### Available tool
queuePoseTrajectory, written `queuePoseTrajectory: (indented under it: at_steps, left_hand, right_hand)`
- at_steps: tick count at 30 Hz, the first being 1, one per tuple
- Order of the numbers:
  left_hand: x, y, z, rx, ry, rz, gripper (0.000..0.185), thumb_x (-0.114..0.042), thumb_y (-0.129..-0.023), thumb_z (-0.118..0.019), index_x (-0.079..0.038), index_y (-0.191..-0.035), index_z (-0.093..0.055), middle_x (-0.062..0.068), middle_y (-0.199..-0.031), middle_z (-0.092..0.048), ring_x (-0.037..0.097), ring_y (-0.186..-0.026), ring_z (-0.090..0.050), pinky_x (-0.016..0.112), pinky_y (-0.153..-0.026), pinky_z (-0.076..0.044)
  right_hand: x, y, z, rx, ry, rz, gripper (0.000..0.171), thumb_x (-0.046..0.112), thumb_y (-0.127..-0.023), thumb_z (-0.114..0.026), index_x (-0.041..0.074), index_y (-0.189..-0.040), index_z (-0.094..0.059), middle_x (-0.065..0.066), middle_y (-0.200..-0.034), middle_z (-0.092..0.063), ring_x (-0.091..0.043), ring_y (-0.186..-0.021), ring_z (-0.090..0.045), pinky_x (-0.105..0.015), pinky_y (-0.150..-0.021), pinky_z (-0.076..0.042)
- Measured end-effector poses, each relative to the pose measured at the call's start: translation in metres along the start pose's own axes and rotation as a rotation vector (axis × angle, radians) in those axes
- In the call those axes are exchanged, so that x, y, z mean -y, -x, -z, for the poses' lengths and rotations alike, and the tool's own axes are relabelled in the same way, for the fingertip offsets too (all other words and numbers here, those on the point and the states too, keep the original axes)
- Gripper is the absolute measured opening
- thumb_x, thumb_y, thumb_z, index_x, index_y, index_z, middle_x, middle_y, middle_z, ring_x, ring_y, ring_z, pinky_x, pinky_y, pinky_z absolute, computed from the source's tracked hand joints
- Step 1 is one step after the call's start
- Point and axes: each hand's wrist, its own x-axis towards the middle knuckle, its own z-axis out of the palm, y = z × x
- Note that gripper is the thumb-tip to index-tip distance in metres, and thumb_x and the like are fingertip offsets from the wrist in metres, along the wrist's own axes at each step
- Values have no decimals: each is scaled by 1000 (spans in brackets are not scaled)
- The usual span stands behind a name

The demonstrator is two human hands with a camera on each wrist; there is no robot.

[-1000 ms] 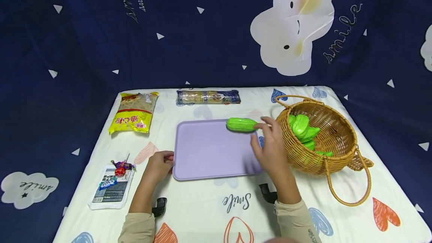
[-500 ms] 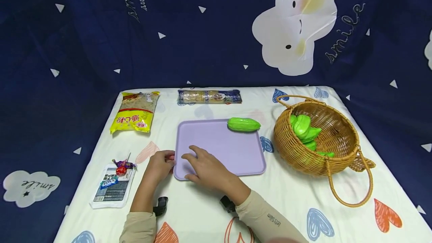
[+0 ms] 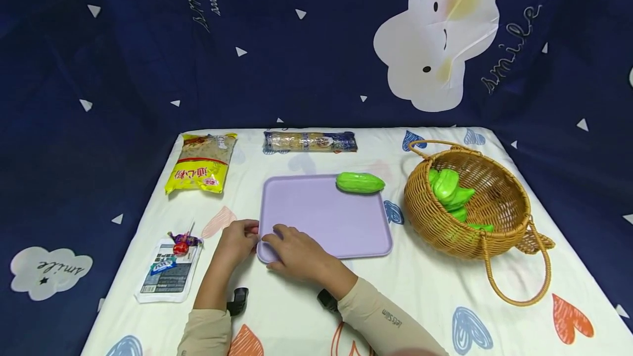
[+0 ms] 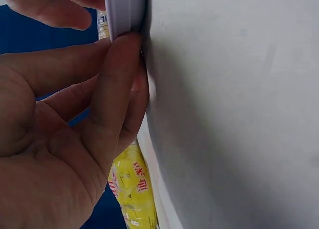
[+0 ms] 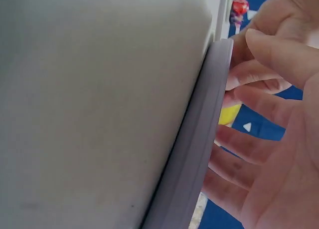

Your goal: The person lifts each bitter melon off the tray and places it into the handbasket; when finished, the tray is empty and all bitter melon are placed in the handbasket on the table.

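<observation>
The flat lilac plastic tray [image 3: 323, 216] lies in the middle of the white cloth-covered table [image 3: 430, 290] printed with coloured hearts. Both hands meet at the tray's near left corner.

The left hand [image 3: 237, 242] grips the tray's left rim: in the left wrist view its thumb [image 4: 117, 84] presses against the rim edge [image 4: 124, 12] and another finger curls over it from above. The right hand [image 3: 295, 251] lies across the same corner, palm down. In the right wrist view its fingers [image 5: 279, 44] bend round the tray's rim [image 5: 199, 149], so it holds the edge as well.

A green ridged toy gourd [image 3: 360, 182] lies on its side at the far right corner of the tray, well apart from both hands.

To the right of the tray stands a round woven wicker basket [image 3: 499, 218] with loop handles, tilted toward the tray, holding more green toy vegetables [image 3: 450, 191]. At the far edge of the table lie a yellow bag of dry pasta [image 3: 201, 162] and a long clear-wrapped packet [image 3: 310, 141]. At the near left lies a flat white packet [image 3: 168, 271] with a red-and-purple wrapped sweet [image 3: 180, 243] at its top edge.
</observation>
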Motion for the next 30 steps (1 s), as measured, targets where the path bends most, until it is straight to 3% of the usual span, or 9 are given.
queuePoseTrajectory:
  at_steps: [8,13,17,24,27,30]
  left_hand:
    - [-1,1,-1,0,7,18,35,5,-87,-57,8,-122,-61,16,-100,-65,15,-77,-62,25,-62,-57]
    - [-1,1,-1,-5,8,20,35,5,-87,-58,8,-121,-61,16,-100,-65,15,-76,-62,25,-61,-57]
    - [-1,0,-2,-15,-2,22,34,5,-87,-58,8,-120,-62,15,-98,-65,14,-72,-62,26,-59,-57]
    - [1,-2,-3,-23,-6,21,34,4,-87,-58,7,-121,-62,15,-98,-65,13,-71,-61,25,-59,-57]
    - [1,-2,-3,-22,-11,20,34,4,-87,-58,8,-120,-62,14,-98,-65,13,-71,-61,25,-58,-56]
    - [1,-1,-2,-23,-26,16,34,4,-87,-58,7,-120,-62,13,-97,-66,13,-71,-61,25,-58,-56]
  right_hand:
    - [0,0,2,110,29,-22,51,44,-91,-64,19,-135,-54,-10,-141,-47,-23,-129,-47,-36,-101,-47]
    - [-9,1,12,111,-7,-24,52,43,-92,-63,19,-137,-53,-11,-142,-48,-25,-131,-47,-38,-105,-45]
    - [-31,3,31,20,-38,-99,54,41,-91,-63,17,-138,-52,-13,-145,-47,-28,-134,-43,-44,-111,-39]
    - [-100,13,66,-253,-25,-344,53,25,-89,-68,9,-137,-51,-21,-143,-46,-36,-135,-39,-52,-114,-30]
    - [-126,23,76,-283,-25,-451,57,20,-88,-69,9,-140,-48,-23,-143,-43,-37,-136,-35,-54,-114,-27]
    - [-146,32,81,-240,-29,-534,60,18,-88,-67,9,-143,-44,-25,-144,-40,-38,-137,-32,-56,-113,-25]
